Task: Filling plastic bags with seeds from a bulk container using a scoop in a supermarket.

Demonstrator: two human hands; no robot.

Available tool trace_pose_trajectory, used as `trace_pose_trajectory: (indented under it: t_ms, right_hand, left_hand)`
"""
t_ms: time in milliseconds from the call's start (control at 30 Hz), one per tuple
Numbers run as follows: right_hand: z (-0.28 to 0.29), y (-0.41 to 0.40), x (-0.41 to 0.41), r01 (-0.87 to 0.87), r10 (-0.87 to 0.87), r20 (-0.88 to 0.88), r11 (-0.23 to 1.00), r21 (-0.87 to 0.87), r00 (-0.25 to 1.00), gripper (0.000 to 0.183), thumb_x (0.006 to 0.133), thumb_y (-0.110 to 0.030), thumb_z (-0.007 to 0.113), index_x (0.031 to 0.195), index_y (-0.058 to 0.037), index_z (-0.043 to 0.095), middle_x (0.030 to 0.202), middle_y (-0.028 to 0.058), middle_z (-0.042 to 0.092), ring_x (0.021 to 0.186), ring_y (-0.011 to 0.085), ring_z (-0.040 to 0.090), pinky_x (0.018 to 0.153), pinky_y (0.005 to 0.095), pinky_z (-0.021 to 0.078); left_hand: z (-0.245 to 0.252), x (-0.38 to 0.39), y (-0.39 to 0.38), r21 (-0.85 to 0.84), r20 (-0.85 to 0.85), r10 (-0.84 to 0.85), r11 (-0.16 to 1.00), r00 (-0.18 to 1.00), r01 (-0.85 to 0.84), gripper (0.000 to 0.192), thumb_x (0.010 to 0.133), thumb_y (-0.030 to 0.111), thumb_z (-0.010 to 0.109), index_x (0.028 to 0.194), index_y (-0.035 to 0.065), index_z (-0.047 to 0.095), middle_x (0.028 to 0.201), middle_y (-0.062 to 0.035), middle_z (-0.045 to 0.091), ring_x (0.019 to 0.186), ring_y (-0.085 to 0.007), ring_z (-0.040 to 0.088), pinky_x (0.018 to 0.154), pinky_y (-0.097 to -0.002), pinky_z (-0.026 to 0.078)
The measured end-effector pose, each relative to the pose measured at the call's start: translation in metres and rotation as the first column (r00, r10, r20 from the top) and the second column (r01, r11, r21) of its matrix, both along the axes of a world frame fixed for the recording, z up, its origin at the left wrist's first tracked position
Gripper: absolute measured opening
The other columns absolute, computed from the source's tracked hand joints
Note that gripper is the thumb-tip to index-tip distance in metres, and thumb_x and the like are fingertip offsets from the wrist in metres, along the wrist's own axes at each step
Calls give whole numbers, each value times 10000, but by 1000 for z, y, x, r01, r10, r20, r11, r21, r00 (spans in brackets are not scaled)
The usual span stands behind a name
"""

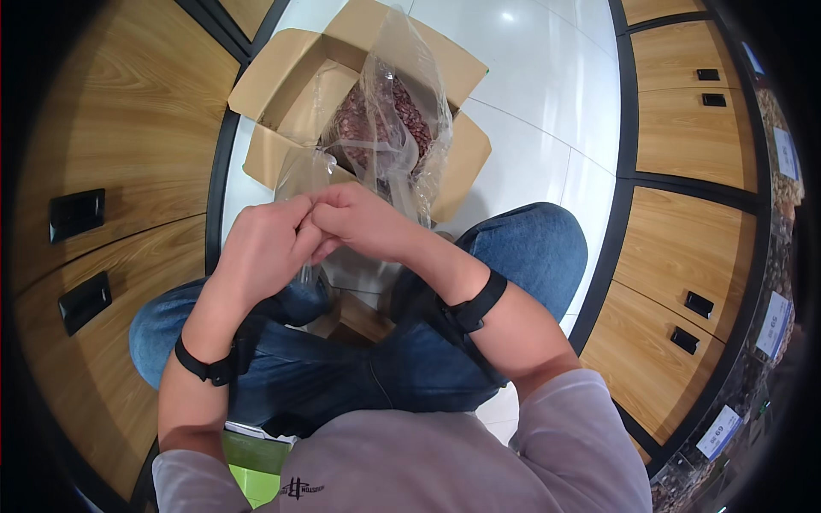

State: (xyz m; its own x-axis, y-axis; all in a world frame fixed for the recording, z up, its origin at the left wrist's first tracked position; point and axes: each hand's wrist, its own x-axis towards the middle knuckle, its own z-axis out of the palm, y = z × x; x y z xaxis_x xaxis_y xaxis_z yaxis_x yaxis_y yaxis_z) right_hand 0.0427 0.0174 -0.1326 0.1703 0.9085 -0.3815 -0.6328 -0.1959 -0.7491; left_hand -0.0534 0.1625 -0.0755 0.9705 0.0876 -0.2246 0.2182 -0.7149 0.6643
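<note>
A cardboard box (282, 109) with its flaps spread stands on the tiled floor ahead of my knees. Inside it lies a large clear plastic bag (436, 128) holding many small dark red pieces, perhaps beans or dried fruit. Part of the bag's plastic film stretches over the near edge of the box to my hands. My left hand (272, 237) and my right hand (359, 218) meet just this side of the box, fingers curled and touching, both pinching the clear film. My fingertips partly cover each other, and the exact spot they grip is hidden.
Wooden cabinets (128, 128) with black handles line the left side, and similar cabinets (693, 147) stand on the right, with clear bins and price tags above them. White floor tiles (532, 77) run between the rows. Something green (256, 471) is beside me at the lower left.
</note>
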Motion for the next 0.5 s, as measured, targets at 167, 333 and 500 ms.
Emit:
trace_pose_trajectory:
  t_ms: [167,333,500]
  right_hand:
    - [4,-1,1,-1,0,20,1000,7,1000,319,956,-94,418,1089,73,656,916,122,722,785,181,708,746,282,587]
    - [1,-1,-1,26,-27,44,999,28,999,310,944,-131,456,1056,68,666,896,121,716,721,192,721,694,283,597]
    - [1,1,0,57,-57,55,998,5,997,297,938,-119,470,1041,80,666,898,127,714,738,196,719,704,294,603]
  left_hand:
    - [2,1,-1,-19,27,10,1000,1000,-10,197,899,187,581,857,1,630,764,-219,644,726,-434,631,633,-464,510]
    - [0,0,0,-34,60,1,999,998,1,188,902,157,576,936,-6,662,742,-226,625,690,-420,627,609,-419,509]
    - [1,1,1,-45,60,8,999,998,-5,210,909,138,563,982,-18,684,709,-225,605,640,-403,609,589,-381,502]
